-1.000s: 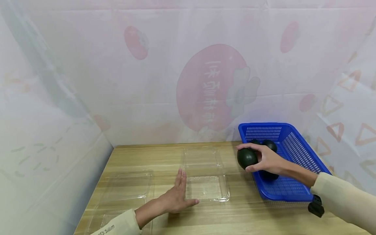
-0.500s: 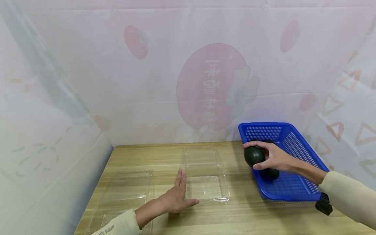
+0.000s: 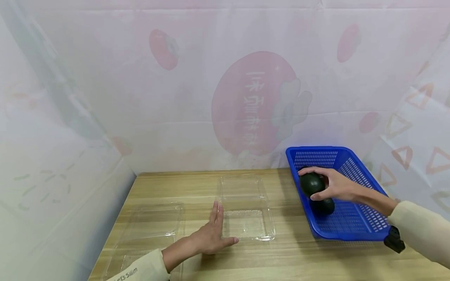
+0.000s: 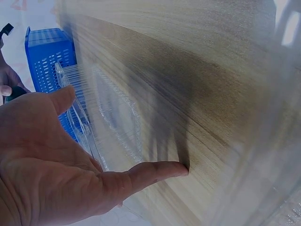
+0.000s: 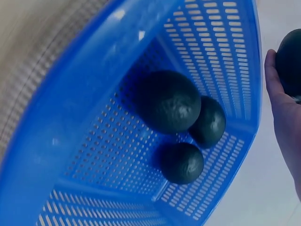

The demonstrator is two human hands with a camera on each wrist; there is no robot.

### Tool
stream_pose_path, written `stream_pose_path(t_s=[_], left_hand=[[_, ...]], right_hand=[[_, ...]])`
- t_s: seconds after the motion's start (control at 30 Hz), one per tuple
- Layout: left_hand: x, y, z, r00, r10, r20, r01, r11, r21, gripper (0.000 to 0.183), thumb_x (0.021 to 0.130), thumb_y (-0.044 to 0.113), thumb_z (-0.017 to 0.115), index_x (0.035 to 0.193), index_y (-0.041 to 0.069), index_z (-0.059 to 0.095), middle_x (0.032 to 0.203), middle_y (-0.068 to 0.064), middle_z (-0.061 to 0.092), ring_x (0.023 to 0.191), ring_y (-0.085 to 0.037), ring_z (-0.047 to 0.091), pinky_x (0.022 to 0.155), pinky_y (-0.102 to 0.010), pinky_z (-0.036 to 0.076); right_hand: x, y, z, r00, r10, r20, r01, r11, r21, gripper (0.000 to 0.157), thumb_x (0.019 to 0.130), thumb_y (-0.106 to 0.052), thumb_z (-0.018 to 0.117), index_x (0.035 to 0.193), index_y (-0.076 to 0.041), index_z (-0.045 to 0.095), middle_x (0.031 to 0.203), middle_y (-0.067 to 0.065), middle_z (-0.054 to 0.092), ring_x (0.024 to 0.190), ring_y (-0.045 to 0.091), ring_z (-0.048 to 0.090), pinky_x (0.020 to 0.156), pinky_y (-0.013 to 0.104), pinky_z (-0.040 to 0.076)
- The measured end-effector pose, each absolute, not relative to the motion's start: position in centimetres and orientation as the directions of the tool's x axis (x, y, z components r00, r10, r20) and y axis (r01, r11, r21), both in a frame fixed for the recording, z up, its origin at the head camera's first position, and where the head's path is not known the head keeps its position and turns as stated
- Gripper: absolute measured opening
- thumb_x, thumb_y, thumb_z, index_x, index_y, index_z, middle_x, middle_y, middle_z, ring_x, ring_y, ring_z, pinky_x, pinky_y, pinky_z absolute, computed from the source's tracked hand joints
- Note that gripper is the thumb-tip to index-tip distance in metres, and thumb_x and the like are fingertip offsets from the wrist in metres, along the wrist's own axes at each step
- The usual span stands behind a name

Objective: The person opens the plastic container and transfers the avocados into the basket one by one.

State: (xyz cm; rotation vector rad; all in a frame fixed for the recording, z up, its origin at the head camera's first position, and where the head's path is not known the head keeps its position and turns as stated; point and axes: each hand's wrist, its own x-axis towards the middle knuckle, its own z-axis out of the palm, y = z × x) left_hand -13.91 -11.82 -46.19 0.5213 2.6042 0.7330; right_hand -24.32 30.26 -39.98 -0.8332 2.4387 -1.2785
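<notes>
My right hand point(image 3: 335, 186) pinches a dark green avocado point(image 3: 312, 184) between thumb and fingers, over the left side of the blue basket point(image 3: 351, 235). Below it, another avocado point(image 3: 324, 207) shows in the head view. Three avocados lie together in the basket in the right wrist view, the largest-looking one point(image 5: 169, 102) in front; the held one is at that view's right edge. My left hand point(image 3: 210, 238) rests with straight fingers along the left side of an open clear plastic clamshell box point(image 3: 246, 226), thumb spread near its front left corner. The box holds nothing.
A second clear clamshell box point(image 3: 154, 230) lies open at the left, partly behind the left sleeve point(image 3: 144, 269). Wooden tabletop point(image 3: 291, 257) runs between the boxes and the basket. A printed cloth point(image 3: 175, 117) hangs behind the table.
My right hand has moved rightward with the avocado, from the basket's left rim to over its inside. The left hand has stayed in place beside the box.
</notes>
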Motion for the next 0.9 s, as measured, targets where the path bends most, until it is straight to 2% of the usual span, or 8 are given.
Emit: stream_pose_path(t_s=[0.27, 0.53, 0.8, 0.9], left_hand=[[-13.8, -11.7, -46.3, -0.863, 0.432, -0.263, 0.236, 0.803, 0.547, 0.112, 0.089, 0.055, 0.063, 0.152, -0.009, -0.003, 0.157, -0.030, -0.017, 0.118, -0.048, 0.053, 0.091, -0.048, 0.051], [-13.9, -11.7, -46.1, -0.863, 0.435, -0.256, 0.246, 0.805, 0.540, 0.112, 0.089, 0.055, 0.064, 0.152, -0.010, -0.003, 0.157, -0.031, -0.016, 0.116, -0.047, 0.055, 0.088, -0.047, 0.052], [-13.8, -11.7, -46.3, -0.862, 0.435, -0.260, 0.242, 0.804, 0.544, 0.113, 0.089, 0.054, 0.064, 0.152, -0.009, -0.004, 0.157, -0.031, -0.017, 0.108, -0.045, 0.060, 0.083, -0.045, 0.055], [-13.8, -11.7, -46.2, -0.861, 0.433, -0.267, 0.239, 0.807, 0.541, 0.113, 0.089, 0.054, 0.064, 0.152, -0.009, -0.004, 0.157, -0.030, -0.017, 0.106, -0.044, 0.061, 0.082, -0.043, 0.055]], right_hand=[[-24.8, 31.6, -40.0, -0.781, -0.624, 0.030, -0.394, 0.455, -0.799, 0.065, 0.078, -0.009, 0.081, 0.136, -0.008, 0.052, 0.135, 0.015, 0.053, 0.096, 0.022, 0.063, 0.071, 0.036, 0.057], [-25.2, 32.5, -39.7, -0.790, -0.612, -0.021, -0.358, 0.489, -0.795, 0.066, 0.078, -0.008, 0.081, 0.137, -0.006, 0.051, 0.133, 0.019, 0.052, 0.093, 0.023, 0.065, 0.069, 0.036, 0.058], [-25.5, 33.7, -39.6, -0.796, -0.605, -0.020, -0.399, 0.549, -0.734, 0.065, 0.076, -0.012, 0.084, 0.134, -0.016, 0.055, 0.136, 0.021, 0.052, 0.090, 0.020, 0.064, 0.068, 0.032, 0.056], [-25.6, 34.3, -39.6, -0.809, -0.587, -0.014, -0.431, 0.611, -0.664, 0.066, 0.073, -0.019, 0.087, 0.133, -0.020, 0.057, 0.137, 0.017, 0.053, 0.103, 0.025, 0.060, 0.071, 0.030, 0.053]])
